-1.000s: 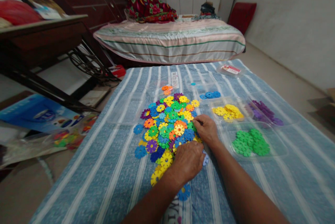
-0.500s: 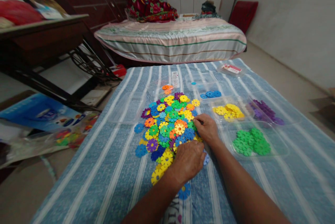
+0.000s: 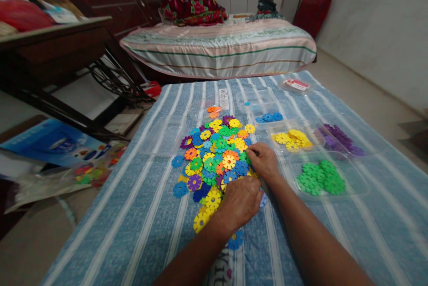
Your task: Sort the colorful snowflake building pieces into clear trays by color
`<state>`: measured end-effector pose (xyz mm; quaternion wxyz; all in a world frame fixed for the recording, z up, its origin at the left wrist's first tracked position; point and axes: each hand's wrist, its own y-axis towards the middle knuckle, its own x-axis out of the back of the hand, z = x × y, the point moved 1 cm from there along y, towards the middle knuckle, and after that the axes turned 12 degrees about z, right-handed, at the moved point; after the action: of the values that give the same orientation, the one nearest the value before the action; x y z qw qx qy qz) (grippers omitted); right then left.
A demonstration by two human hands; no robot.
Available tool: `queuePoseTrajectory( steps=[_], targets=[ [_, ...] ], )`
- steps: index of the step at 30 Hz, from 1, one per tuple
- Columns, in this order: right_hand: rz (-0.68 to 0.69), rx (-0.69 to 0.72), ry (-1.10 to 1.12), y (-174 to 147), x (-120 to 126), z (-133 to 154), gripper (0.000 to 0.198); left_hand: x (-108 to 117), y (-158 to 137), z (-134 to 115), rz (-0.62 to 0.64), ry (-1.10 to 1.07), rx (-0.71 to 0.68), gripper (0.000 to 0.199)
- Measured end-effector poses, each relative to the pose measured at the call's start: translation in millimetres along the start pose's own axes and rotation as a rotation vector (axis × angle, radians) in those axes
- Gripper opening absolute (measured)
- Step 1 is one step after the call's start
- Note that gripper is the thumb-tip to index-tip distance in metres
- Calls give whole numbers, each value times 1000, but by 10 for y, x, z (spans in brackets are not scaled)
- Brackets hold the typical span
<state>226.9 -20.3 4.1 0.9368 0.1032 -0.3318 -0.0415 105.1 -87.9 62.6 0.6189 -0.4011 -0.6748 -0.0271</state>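
Observation:
A loose heap of flower-shaped plastic discs (image 3: 210, 157) in mixed colours lies on the striped cloth. My left hand (image 3: 242, 199) rests at the heap's near right edge, fingers curled down and mostly hidden under the back of the hand. Just beyond it, my right hand (image 3: 264, 159) has thumb and forefinger pinched together at the heap's right side, close to a green disc. Whatever either hand grips is too covered to name. A blue disc (image 3: 236, 239) lies apart, below my left wrist, and a pale violet disc (image 3: 263, 200) shows beside the left fingers.
Clear plastic trays on the right hold green discs (image 3: 321, 177), yellow discs (image 3: 292, 139), purple discs (image 3: 340, 140) and blue discs (image 3: 269, 118). Orange discs (image 3: 213, 110) sit beyond the heap. A clear tray (image 3: 160, 136) stands left, a lidded box (image 3: 296, 84) at the far right.
The view has tilted very slightly. Both hands keep nearly the same place and pose, and the discs look unmoved.

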Motion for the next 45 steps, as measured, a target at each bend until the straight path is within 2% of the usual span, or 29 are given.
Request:
queuePoseTrajectory(
  steps=[24, 28, 32, 36, 38, 41, 43, 45],
  targets=[
    [-2, 22, 25, -1, -19, -23, 20, 29, -84, 29, 18, -65, -51, 20],
    [5, 17, 31, -4, -19, -20, 21, -31, -130, 49, -6, -88, -85, 28],
    [8, 14, 20, -3, -18, -14, 21, -77, -140, 50, -16, -97, -70, 27],
    [5, 22, 12, 2, -17, -3, 21, -18, -138, 26, 4, -110, -59, 22],
    [6, 24, 12, 5, -18, 2, 21, 40, -136, 31, 33, -171, -62, 15],
    [8, 20, 18, 9, -19, 5, 21, 128, -118, 100, 94, -377, -46, 7],
    [10, 13, 25, 9, -20, 4, 20, 192, -81, 183, 71, -540, -41, 10],
    [11, 1, 28, 7, -22, 2, 20, 291, -10, 270, -12, -672, -43, 11]
  ],
)
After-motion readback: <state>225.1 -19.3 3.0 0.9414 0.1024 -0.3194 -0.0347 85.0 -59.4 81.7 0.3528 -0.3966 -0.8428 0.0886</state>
